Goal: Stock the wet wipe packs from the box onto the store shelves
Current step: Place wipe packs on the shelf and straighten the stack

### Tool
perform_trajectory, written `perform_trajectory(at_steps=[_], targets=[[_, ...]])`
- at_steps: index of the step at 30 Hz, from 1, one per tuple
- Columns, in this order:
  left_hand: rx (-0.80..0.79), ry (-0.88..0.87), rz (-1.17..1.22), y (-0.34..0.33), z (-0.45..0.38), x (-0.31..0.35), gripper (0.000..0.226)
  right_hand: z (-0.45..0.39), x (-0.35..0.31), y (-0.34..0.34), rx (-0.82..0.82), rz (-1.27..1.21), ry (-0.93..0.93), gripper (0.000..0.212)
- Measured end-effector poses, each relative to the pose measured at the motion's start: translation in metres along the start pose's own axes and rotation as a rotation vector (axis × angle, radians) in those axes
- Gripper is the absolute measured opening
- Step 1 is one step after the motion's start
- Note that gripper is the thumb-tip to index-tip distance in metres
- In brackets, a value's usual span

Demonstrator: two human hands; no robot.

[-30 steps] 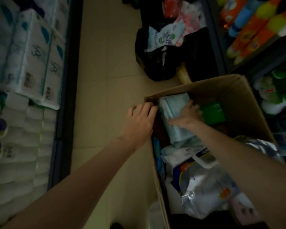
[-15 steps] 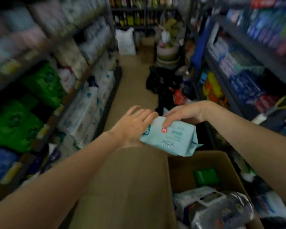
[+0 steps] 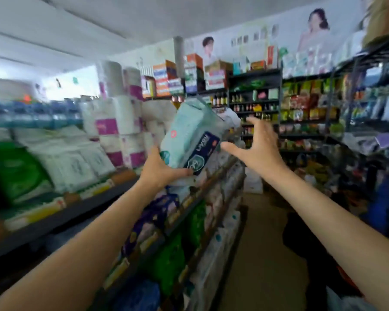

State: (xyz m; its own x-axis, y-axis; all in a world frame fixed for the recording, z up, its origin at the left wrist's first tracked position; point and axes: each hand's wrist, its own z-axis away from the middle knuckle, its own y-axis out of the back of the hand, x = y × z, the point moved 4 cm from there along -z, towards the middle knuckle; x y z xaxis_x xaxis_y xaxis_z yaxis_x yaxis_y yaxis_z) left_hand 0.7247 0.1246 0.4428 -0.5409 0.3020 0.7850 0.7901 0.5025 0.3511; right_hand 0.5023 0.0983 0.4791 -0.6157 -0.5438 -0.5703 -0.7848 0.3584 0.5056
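Observation:
A light blue wet wipe pack [image 3: 190,138] with a dark blue label is held up at shelf height, tilted with its top leaning right. My left hand [image 3: 160,171] grips it from below, thumb curled along its lower edge. My right hand [image 3: 257,147] hovers just right of the pack with fingers and thumb spread, its thumb tip close to the label; contact is unclear. The box is out of view. The left shelf [image 3: 94,198] holds white and green packs.
Toilet paper rolls [image 3: 119,122] are stacked on the left shelf behind the pack. Lower left shelves [image 3: 189,221] carry purple, green and white packs. The floor aisle [image 3: 263,254] runs ahead between the left shelving and dark shelves [image 3: 357,135] on the right.
The view swung up from the box to the shelves. The pack left the box in my right hand, passed to my left hand and rose to shelf height; my right hand let go.

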Motion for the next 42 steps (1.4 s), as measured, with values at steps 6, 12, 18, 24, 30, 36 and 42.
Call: perform_trajectory(at_steps=[6, 12, 18, 24, 30, 36, 42], targets=[[-0.06, 0.055, 0.51, 0.107, 0.004, 0.003, 0.066, -0.002, -0.118, -0.104, -0.466, -0.703, -0.027, 0.078], [0.125, 0.076, 0.413, 0.195, -0.001, -0.016, 0.084, -0.004, -0.203, -0.136, -0.237, -0.528, 0.283, 0.075], [0.339, 0.071, 0.083, 0.246, -0.002, -0.021, 0.067, -0.033, -0.256, -0.162, -0.335, -0.663, 0.449, 0.093], [0.587, -0.019, -0.134, 0.26, -0.016, -0.025, 0.073, -0.036, -0.29, -0.231, -0.341, -0.97, 0.299, 0.125], [0.382, -0.011, -0.437, 0.306, 0.008, -0.004, 0.079, -0.046, -0.309, -0.239, -0.154, -0.835, 0.666, 0.117], [0.612, -0.067, -0.716, 0.362, 0.056, 0.006, 0.125, -0.004, -0.328, -0.253, -0.148, -0.287, 1.184, 0.118], [0.221, -0.015, -1.585, 0.364, 0.083, -0.005, 0.121, 0.031, -0.341, -0.276, -0.119, -0.172, 1.438, 0.126]])
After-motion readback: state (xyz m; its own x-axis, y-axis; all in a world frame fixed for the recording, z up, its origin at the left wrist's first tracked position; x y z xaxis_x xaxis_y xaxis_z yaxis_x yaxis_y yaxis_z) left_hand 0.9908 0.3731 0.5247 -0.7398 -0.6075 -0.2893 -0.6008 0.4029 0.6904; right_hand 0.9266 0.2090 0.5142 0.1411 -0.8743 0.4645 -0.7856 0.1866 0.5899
